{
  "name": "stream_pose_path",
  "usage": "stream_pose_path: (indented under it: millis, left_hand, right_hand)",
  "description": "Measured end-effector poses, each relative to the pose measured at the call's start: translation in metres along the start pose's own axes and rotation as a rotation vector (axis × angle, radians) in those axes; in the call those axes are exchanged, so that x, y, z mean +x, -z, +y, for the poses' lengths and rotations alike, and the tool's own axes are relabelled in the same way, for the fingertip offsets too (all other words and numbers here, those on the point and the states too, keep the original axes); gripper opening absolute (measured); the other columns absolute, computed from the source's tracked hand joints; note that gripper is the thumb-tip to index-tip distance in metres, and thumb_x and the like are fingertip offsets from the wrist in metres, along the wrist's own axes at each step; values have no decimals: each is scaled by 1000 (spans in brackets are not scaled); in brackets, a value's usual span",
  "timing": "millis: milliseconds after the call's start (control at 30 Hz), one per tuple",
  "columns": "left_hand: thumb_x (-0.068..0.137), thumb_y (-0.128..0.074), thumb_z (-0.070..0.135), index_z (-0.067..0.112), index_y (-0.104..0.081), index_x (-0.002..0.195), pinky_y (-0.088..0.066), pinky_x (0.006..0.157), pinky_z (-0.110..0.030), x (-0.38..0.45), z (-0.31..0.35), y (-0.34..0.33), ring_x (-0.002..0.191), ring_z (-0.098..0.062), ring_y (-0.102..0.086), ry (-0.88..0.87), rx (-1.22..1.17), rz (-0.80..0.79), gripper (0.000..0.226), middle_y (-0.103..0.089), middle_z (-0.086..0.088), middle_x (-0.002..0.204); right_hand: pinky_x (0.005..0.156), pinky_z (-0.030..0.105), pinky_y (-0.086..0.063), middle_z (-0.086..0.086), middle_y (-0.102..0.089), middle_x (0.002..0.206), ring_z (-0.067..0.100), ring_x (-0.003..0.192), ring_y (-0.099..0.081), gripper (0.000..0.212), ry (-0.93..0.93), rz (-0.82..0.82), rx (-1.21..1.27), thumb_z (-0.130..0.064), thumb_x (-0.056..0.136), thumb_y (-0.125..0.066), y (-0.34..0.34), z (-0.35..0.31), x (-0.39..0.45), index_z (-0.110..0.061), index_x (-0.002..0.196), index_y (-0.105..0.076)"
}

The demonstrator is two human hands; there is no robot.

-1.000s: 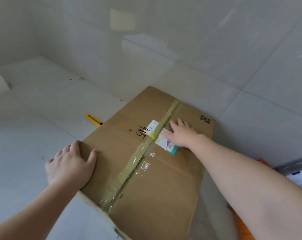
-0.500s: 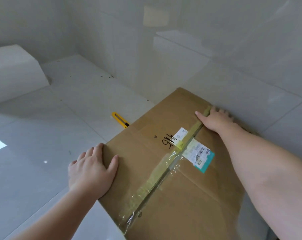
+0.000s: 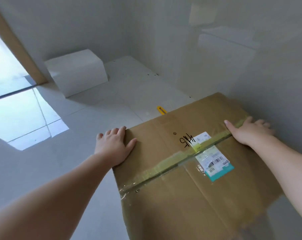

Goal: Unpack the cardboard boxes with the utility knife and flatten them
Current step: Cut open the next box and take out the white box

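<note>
Flattened cardboard box point(image 3: 190, 187) lies on the floor tiles point(image 3: 87, 161); left hand point(image 3: 113, 146) presses flat on its left edge, fingers straight, gripping nothing. Right hand point(image 3: 247, 131) rests on the box's far end of the tape seam point(image 3: 165, 166), fingers over the edge, curl unclear. Beyond the box's far-left edge: yellow utility knife point(image 3: 161, 110), then a white box point(image 3: 77, 71).

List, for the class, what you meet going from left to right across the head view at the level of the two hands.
Sunlit patch of floor → left hand → black handwriting on the cardboard box → right hand.
</note>
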State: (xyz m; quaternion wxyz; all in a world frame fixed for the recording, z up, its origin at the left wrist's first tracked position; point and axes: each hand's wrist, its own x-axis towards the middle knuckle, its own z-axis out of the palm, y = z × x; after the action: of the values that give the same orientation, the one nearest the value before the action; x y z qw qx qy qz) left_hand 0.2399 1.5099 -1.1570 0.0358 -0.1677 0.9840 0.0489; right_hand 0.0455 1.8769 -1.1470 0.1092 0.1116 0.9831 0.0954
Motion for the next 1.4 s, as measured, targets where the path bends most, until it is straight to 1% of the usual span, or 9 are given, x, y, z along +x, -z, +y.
stream_pose_path:
  millis: [333, 533, 667, 733, 800, 900, 1000, 1133, 1400]
  left_hand:
    - [98, -27, 45, 17, -47, 119, -32, 101, -44, -27, -158, 18, 122, -30, -45, 252, 73, -18, 40, -51, -11, 129]
    - [98, -21, 44, 11, -43, 126, -29, 105, -50, -45, -226, 27, 130, -31, -35, 457, 29, -47, 48, -44, -15, 136]
    - [96, -19, 51, 11, -36, 137, -17, 109, -59, -40, -250, 22, 139, -28, -25, 510, -17, -55, 60, -37, -14, 145]
    - [95, -20, 52, 13, -39, 134, -16, 110, -59, -32, -248, 22, 137, -29, -28, 438, -31, -50, 58, -39, -13, 143]
    - [95, -22, 53, 14, -40, 131, -17, 112, -57, -21, -236, 24, 134, -29, -33, 304, -65, -41, 56, -43, -12, 139]
    - [96, -26, 52, 15, -32, 139, -17, 114, -52, -12, -211, 32, 134, -27, -33, 142, -142, -34, 57, -41, -9, 142]
    - [96, -29, 50, 16, -30, 141, -21, 113, -48, -13, -187, 45, 133, -26, -34, 5, -158, -7, 57, -40, -7, 143]
    - [97, -30, 50, 17, -31, 141, -25, 111, -44, -8, -155, 57, 132, -25, -35, -130, -161, 10, 55, -40, -6, 142]
    - [98, -31, 49, 18, -34, 139, -27, 107, -40, 20, -92, 45, 132, -25, -35, -180, -148, 61, 52, -40, -5, 142]
  right_hand:
    - [98, 43, -40, 22, -35, 145, 36, 130, -37, 114, 203, -24, -28, -87, 75, -13, 9, -121, -153, -1, 150, -15]
    - [96, 36, -39, 20, -41, 138, 31, 123, -44, 115, 373, 16, -93, -86, 76, -19, 4, -194, -240, 6, 144, -21]
    - [94, 36, -42, 19, -39, 141, 30, 125, -44, 117, 384, -14, -150, -86, 77, -20, 10, -223, -258, 7, 147, -14]
    - [88, 36, -45, 15, -44, 140, 29, 122, -49, 114, 390, -24, -234, -85, 78, -17, 19, -226, -258, 5, 149, -15]
    - [78, 33, -45, 9, -56, 129, 27, 112, -57, 103, 429, 1, -325, -81, 82, -13, 32, -224, -257, 0, 145, -31]
    - [68, 31, -41, 2, -64, 104, 25, 99, -61, 71, 548, 83, -290, -71, 91, -19, 64, -216, -256, -17, 110, -61]
    - [66, 32, -45, 1, -58, 86, 25, 87, -60, 49, 556, 118, -262, -59, 95, -29, 95, -202, -257, -18, 90, -55]
    - [60, 30, -39, -2, -45, 72, 26, 80, -54, 43, 463, 87, -173, -52, 96, -39, 112, -185, -247, -20, 67, -39]
    - [51, 28, -32, -2, -48, 73, 26, 78, -55, 38, 553, 136, -75, -47, 95, -43, 93, -181, -183, -19, 70, -44]
